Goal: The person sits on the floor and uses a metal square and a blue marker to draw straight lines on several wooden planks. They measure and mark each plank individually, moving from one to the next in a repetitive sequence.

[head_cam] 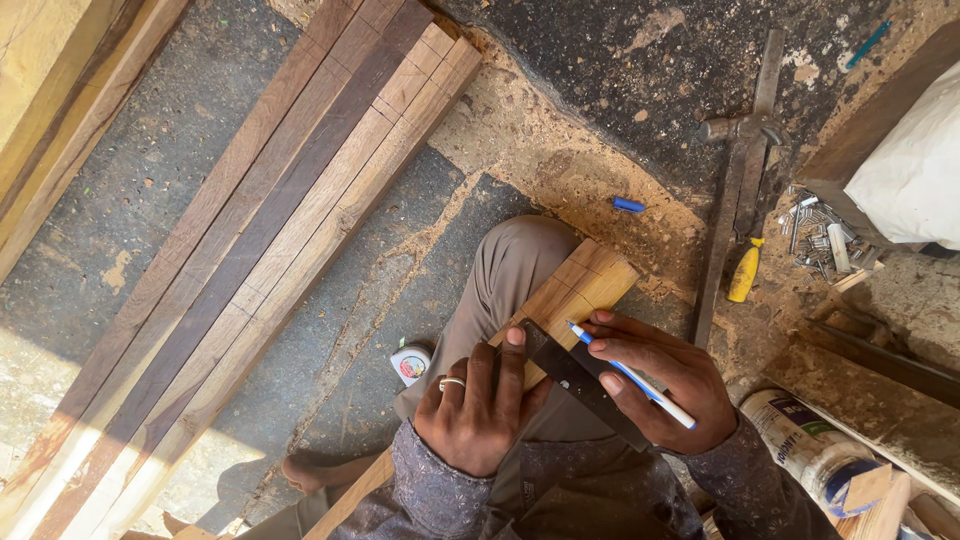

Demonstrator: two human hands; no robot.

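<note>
The person sits on the floor [200, 150] with a bundle of light wood strips [580, 285] lying across the bent knee, and everything here is placed from that bundle. On it lies a dark try square [575, 380], its blade running down toward the person's body. The left hand [475, 405] lies flat over the near part of the bundle, fingers closed together and pressing down on the square's edge, a ring on one finger. The right hand [665, 385] sits just right of the bundle's end, its grip pinching a blue and white pen [630, 375], and the pen tip touches the wood right beside the square. Just left of the bundle, by the knee, a small round tape measure [410, 363] rests on the floor. Well to the left, a long row of darker planks [250, 260] stretches diagonally across the floor. Above the bundle, a small blue pen cap [628, 205] lies in the sawdust. To the right stands a long metal clamp [738, 170], with a yellow tube [743, 272] and a scatter of nails [815, 235] beside it. Lower right of the bundle, a white can [810, 445] lies on its side.
</note>
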